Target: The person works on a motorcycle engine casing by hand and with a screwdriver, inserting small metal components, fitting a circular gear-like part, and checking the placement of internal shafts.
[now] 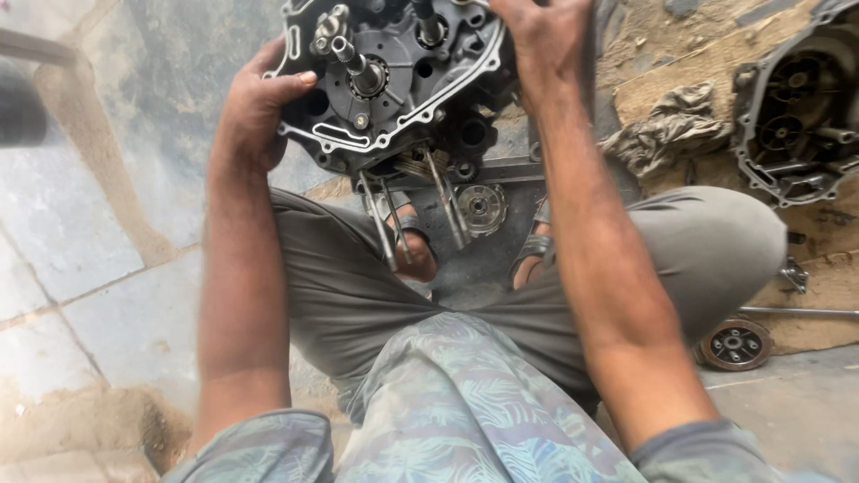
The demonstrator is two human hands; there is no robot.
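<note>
Engine case (394, 80) held up, left hand (255, 112) and right hand (537, 40) each in a clenched grip on its edges.

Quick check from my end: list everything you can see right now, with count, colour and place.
engine case half: one, grey metal with shafts, held up at top centre
second engine case: one, dark grey, top right on the floor
rag: one, dirty grey-brown, right of the held case
clutch disc: one, rusty dark, floor at right
rod: one, metal, floor at right edge
round gear part: one, grey, between the feet
left hand: gripping the case's left rim
right hand: gripping the case's upper right edge
</note>
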